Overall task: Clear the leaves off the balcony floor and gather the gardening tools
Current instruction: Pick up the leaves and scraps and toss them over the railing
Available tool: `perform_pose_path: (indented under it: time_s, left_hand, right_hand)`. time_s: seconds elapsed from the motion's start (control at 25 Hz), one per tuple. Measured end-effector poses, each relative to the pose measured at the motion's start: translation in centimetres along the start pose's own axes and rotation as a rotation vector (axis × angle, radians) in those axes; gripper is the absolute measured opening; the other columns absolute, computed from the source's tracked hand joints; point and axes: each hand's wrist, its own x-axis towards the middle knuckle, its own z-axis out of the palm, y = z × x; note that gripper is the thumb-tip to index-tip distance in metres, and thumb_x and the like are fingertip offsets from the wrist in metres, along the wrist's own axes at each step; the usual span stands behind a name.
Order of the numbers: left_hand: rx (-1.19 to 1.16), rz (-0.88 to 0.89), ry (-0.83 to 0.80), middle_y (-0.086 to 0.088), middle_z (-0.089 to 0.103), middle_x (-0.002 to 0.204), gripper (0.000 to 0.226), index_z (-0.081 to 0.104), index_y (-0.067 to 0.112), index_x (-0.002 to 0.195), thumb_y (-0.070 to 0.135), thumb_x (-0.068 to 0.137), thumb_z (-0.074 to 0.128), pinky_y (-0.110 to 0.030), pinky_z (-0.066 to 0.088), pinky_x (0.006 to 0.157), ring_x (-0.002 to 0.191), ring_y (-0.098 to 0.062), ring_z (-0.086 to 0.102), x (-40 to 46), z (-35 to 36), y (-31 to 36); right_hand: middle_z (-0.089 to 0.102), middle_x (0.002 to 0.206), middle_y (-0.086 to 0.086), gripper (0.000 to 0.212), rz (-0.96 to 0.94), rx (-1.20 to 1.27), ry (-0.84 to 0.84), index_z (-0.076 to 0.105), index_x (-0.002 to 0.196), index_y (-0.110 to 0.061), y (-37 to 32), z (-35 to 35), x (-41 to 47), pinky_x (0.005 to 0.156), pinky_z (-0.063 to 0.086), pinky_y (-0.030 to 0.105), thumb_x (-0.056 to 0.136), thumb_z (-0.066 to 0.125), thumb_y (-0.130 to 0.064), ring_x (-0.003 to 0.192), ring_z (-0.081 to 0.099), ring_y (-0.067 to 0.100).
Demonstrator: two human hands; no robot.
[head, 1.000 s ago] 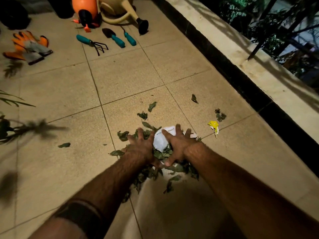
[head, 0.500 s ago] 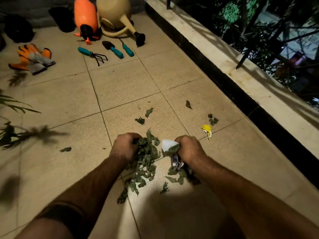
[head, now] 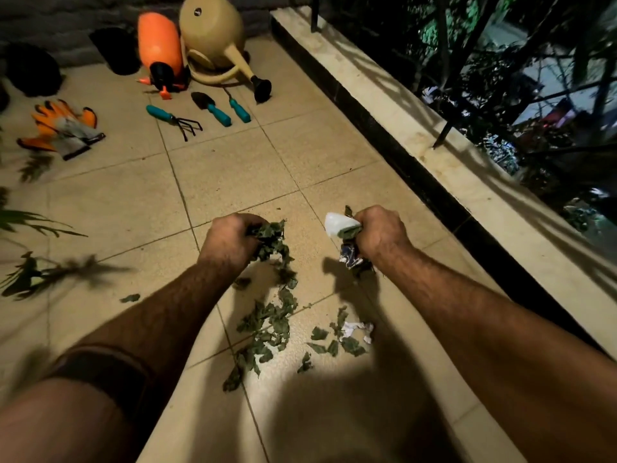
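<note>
Two hands are raised above the tiled floor, each clenched round a load. The left hand has its fingers curled tight on a clump of leaves that trails down from the fist. The right hand squeezes a mixed bundle: a white scrap sticking out at the top, a few leaves, and crumpled foil hanging below the fingers. On the floor under and nearer than the hands lie loose leaves, strung in a line running near and left, with a second small scatter to the right around a paper bit. One stray leaf lies apart to the left. At the far end the tools sit together (none of them in hand): a rake with a teal handle, a trowel just right of it, and a third teal-handled tool beside that. Behind them a sprayer, orange, lies on its side, touching or nearly touching a beige can whose spout points near and right. Gloves, orange and grey, lie far left. Plant fronds reach in from the left edge, blurred. A pale ledge runs along the right side.
</note>
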Motion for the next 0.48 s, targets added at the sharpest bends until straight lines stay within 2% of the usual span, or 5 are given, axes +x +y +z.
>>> perform_pose_path:
  time_s: [0.08,0.24,0.32,0.48]
  left_hand:
    - [0.011,0.018,0.020,-0.001,0.075,0.087,0.029,0.077,0.017,0.102,-0.004,0.086,0.066,-0.020,0.056,0.064,0.073,-0.011,0.071,-0.3,-3.0,3.8]
    - [-0.013,0.012,0.057,-0.003,0.074,0.096,0.031,0.075,0.014,0.110,-0.005,0.087,0.065,-0.020,0.056,0.063,0.079,-0.015,0.071,-1.1,-10.1,12.5]
    - [-0.020,0.042,0.044,-0.002,0.073,0.098,0.031,0.074,0.014,0.112,-0.003,0.089,0.065,-0.020,0.055,0.063,0.081,-0.014,0.070,-2.1,-14.7,18.0]
    - [-0.052,0.074,0.017,0.000,0.073,0.089,0.028,0.073,0.020,0.104,-0.002,0.089,0.065,-0.024,0.057,0.063,0.076,-0.013,0.070,-4.2,-24.0,30.0]
  right_hand:
    - [0.070,0.107,0.013,0.022,-0.013,-0.005,0.034,0.075,0.111,-0.013,-2.2,-4.6,-0.7,0.075,0.047,0.024,0.092,0.064,-0.011,0.094,0.066,0.029]
    - [0.068,0.110,0.014,0.024,-0.018,-0.011,0.078,0.074,0.114,-0.013,-6.6,-15.0,-2.9,0.073,0.045,0.022,0.093,0.062,-0.009,0.086,0.057,0.026]
    - [0.069,0.108,0.014,0.026,-0.023,-0.015,0.092,0.075,0.113,-0.015,-9.1,-21.4,-4.4,0.071,0.043,0.023,0.092,0.063,-0.007,0.086,0.058,0.027]
    - [0.071,0.099,0.011,0.026,-0.028,0.006,0.128,0.077,0.108,-0.016,-13.8,-35.1,-8.2,0.073,0.044,0.026,0.091,0.060,-0.005,0.089,0.063,0.027]
